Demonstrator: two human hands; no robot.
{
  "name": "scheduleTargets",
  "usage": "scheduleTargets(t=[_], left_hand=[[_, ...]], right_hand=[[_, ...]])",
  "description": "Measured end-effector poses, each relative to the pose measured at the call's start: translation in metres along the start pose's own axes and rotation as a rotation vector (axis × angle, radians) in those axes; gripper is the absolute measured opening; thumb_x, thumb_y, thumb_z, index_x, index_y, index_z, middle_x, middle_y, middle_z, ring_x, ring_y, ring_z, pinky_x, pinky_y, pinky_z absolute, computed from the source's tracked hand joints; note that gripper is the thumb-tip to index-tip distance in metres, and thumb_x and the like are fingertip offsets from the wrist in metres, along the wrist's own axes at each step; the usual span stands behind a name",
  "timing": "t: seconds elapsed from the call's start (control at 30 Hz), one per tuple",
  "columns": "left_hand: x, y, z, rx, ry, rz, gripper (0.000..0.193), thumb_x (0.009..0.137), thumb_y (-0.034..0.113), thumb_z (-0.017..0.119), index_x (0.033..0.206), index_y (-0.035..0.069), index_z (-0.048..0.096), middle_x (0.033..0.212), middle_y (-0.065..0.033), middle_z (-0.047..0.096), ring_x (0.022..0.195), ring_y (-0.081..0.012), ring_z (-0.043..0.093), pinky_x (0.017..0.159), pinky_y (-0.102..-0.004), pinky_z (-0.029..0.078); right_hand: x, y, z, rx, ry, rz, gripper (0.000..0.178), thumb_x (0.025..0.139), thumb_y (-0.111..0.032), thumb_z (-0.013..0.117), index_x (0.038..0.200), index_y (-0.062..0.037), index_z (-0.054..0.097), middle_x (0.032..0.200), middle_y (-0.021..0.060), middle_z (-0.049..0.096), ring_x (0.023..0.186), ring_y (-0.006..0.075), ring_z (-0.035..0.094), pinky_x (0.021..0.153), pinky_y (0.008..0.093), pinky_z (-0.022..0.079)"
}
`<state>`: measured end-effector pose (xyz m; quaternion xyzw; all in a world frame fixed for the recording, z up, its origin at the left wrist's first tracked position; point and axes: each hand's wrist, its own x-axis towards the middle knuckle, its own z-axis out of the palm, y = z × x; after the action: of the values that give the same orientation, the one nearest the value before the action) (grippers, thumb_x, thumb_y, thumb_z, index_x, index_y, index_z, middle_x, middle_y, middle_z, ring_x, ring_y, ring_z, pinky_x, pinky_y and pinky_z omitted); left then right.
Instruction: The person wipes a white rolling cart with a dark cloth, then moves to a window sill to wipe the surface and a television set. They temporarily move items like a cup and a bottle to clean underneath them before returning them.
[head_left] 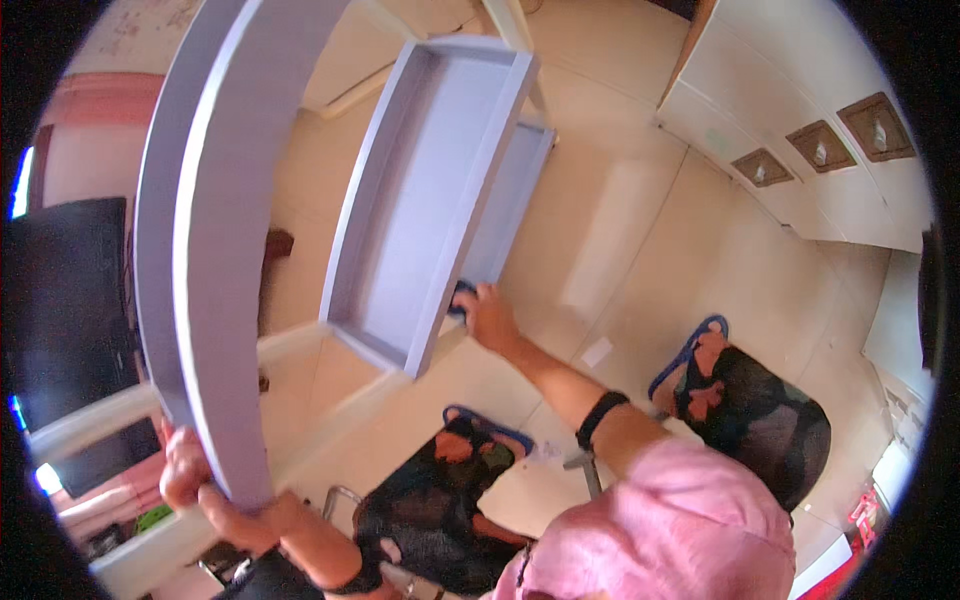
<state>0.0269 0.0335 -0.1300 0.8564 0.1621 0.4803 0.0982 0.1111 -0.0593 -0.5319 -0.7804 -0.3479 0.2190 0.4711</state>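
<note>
A rack with pale lavender-grey tray shelves and a white frame stands in front of me. Its tall upper shelf (225, 230) rises at the left, and my left hand (235, 510) is closed round that shelf's near end, beside a white rail. Farther right is a middle tray (430, 190) with a raised rim. Part of a lower shelf (510, 200) shows behind it. My right hand (490, 318) reaches to the near end of the lower shelf, its fingers closed on a small dark blue object (462, 297), mostly hidden, whose kind I cannot make out.
White rails (130, 550) of the frame cross at lower left. A dark screen (65, 330) stands beyond it. White cabinets (770, 100) with recessed handles line the upper right. My blue-sandalled feet (700, 370) rest on the tiled floor (620, 220), where a small pale scrap (597, 352) lies.
</note>
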Motion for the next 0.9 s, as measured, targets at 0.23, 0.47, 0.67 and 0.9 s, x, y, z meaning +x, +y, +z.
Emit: scheduleTargets(t=[0.23, 0.47, 0.67, 0.9], left_hand=[[0.004, 0.008, 0.022, -0.225, 0.135, -0.187, 0.018, 0.080, 0.010, 0.044, 0.089, -0.003, 0.053, 0.085, -0.0133, 0.058, 0.083, -0.0205, 0.055, 0.106, -0.0476, 0.033], [0.006, 0.021, 0.023, -0.362, 0.106, -0.279, 0.013, 0.081, 0.003, 0.051, 0.092, -0.001, 0.056, 0.084, -0.0052, 0.055, 0.073, -0.0111, 0.049, 0.082, -0.0275, 0.042], [0.003, 0.017, 0.022, -0.378, 0.105, -0.309, 0.015, 0.077, 0.007, 0.060, 0.091, 0.001, 0.060, 0.070, -0.0009, 0.054, 0.070, -0.0136, 0.051, 0.114, -0.0413, 0.019], [0.007, 0.016, 0.017, -0.269, 0.031, -0.294, 0.014, 0.072, 0.009, 0.062, 0.085, 0.005, 0.063, 0.074, -0.0040, 0.058, 0.091, -0.0220, 0.049, 0.085, -0.0356, 0.040]], right_hand=[[-0.017, -0.042, -0.030, 0.817, -0.015, 0.362, 0.058, 0.076, 0.008, 0.056, 0.132, -0.0044, 0.049, 0.111, 0.0094, 0.061, 0.102, 0.0206, 0.058, 0.091, 0.0344, 0.046], [-0.032, -0.131, -0.077, 0.750, 0.083, 0.374, 0.057, 0.069, -0.002, 0.062, 0.125, 0.0021, 0.049, 0.100, 0.0086, 0.060, 0.094, 0.0195, 0.058, 0.086, 0.0330, 0.048], [-0.059, -0.169, -0.130, 0.522, 0.143, 0.049, 0.046, 0.069, -0.010, 0.068, 0.114, -0.0056, 0.059, 0.101, 0.0127, 0.065, 0.094, 0.0226, 0.063, 0.085, 0.0342, 0.049], [0.032, -0.204, -0.167, 0.236, -0.186, -0.307, 0.039, 0.069, -0.003, 0.056, 0.108, -0.0043, 0.064, 0.097, 0.0185, 0.068, 0.094, 0.0322, 0.065, 0.084, 0.0399, 0.050]])
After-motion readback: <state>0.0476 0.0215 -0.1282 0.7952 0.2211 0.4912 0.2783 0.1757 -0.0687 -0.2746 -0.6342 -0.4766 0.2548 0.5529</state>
